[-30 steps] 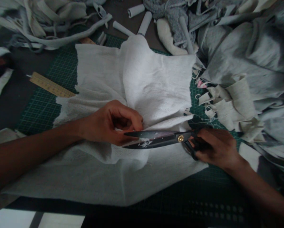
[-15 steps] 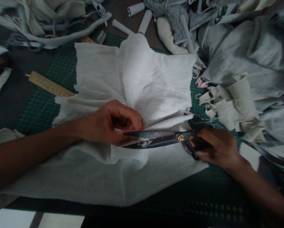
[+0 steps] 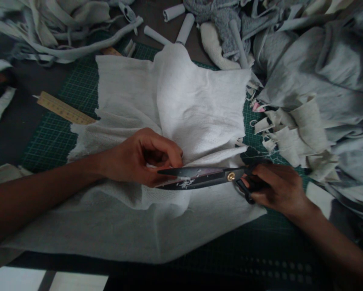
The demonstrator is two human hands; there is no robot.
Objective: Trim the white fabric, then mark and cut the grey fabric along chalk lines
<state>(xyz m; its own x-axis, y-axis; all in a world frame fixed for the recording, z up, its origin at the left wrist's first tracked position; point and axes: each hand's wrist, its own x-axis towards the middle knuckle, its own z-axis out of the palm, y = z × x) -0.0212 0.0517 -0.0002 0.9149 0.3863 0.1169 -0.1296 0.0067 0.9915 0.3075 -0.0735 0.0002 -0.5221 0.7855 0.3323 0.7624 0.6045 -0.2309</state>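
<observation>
A large piece of white knit fabric [image 3: 199,101] lies rumpled in the middle, its cut edges ragged. My left hand [image 3: 157,157] is closed with a fold of the fabric pinched between thumb and fingers. Black scissors [image 3: 205,178] with a brass pivot are gripped at the handles by my right hand [image 3: 275,186]. The blades stand slightly apart and point left, their tips right at my left fingers. Small white bits of lint cling to the lower blade. Exactly what lies between the tips is hidden by my fingers.
Under the fabric is a green cutting mat [image 3: 44,133] with a wooden ruler [image 3: 66,108] at left. Fabric strips [image 3: 78,48] heap at the back left. Cut scraps [image 3: 299,129] and a grey cloth pile [image 3: 317,72] crowd the right. Rolled pieces [image 3: 185,28] lie behind.
</observation>
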